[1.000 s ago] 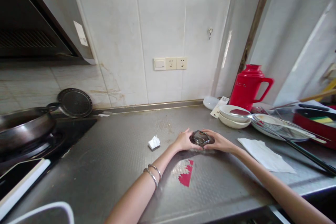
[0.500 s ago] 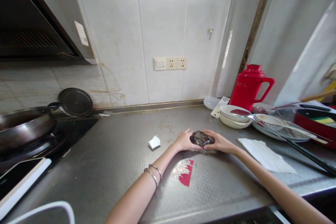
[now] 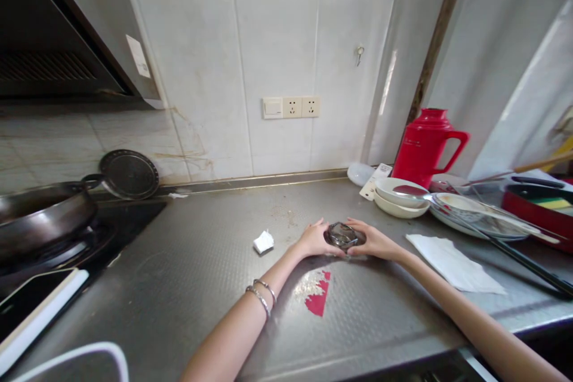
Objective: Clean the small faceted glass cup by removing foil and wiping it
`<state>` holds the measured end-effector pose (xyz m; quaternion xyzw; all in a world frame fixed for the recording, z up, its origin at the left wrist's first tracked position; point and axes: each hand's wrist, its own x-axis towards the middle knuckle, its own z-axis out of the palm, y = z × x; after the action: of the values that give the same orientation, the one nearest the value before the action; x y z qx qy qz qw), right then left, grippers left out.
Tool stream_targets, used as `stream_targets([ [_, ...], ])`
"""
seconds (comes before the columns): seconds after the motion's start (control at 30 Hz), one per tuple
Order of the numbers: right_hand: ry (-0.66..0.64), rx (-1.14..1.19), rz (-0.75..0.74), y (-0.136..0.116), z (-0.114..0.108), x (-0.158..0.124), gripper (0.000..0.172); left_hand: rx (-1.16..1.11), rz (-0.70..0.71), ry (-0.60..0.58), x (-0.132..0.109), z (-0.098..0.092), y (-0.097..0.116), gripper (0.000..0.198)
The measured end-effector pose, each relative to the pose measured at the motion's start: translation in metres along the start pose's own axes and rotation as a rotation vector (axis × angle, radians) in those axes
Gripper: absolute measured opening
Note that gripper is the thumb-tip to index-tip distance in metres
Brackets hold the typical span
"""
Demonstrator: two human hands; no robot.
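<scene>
Between my two hands sits a dark, shiny, faceted glass dish [image 3: 342,235], shaped like an ashtray, on or just above the steel counter [image 3: 179,298]. My left hand [image 3: 317,240] grips its left side, with fingers at the back and the thumb along the front. From the right, my right hand [image 3: 370,240] closes on the opposite side in the same way. The underside of the dish is hidden. A torn red patch [image 3: 319,298] lies on the counter in front of it. To the left is a crumpled white tissue [image 3: 263,242].
Stacked white bowls [image 3: 400,206], plates and a red thermos [image 3: 425,146] stand at the back right. A white paper towel [image 3: 454,265] lies beside my right forearm. On the left are a steel pan [image 3: 49,212] on the stove and a black round lid [image 3: 129,174] against the wall.
</scene>
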<state>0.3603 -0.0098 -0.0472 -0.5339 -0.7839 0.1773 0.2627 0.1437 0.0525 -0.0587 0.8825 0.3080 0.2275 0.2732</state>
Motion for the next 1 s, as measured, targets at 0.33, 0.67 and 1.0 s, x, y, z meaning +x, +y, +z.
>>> stream_targets([
  [0.33,0.137,-0.007,0.058,0.022,0.0,0.005,0.097,0.038,0.003,-0.001,0.0,-0.001,0.001,0.096],
  [0.67,0.54,0.238,0.084,-0.074,-0.004,0.053,0.056,-0.1,-0.226,0.203,-0.038,-0.063,-0.028,0.089],
  [1.0,0.235,-0.064,-0.004,-0.099,0.112,0.108,0.043,0.059,-0.507,0.56,-0.136,-0.147,-0.108,0.031],
])
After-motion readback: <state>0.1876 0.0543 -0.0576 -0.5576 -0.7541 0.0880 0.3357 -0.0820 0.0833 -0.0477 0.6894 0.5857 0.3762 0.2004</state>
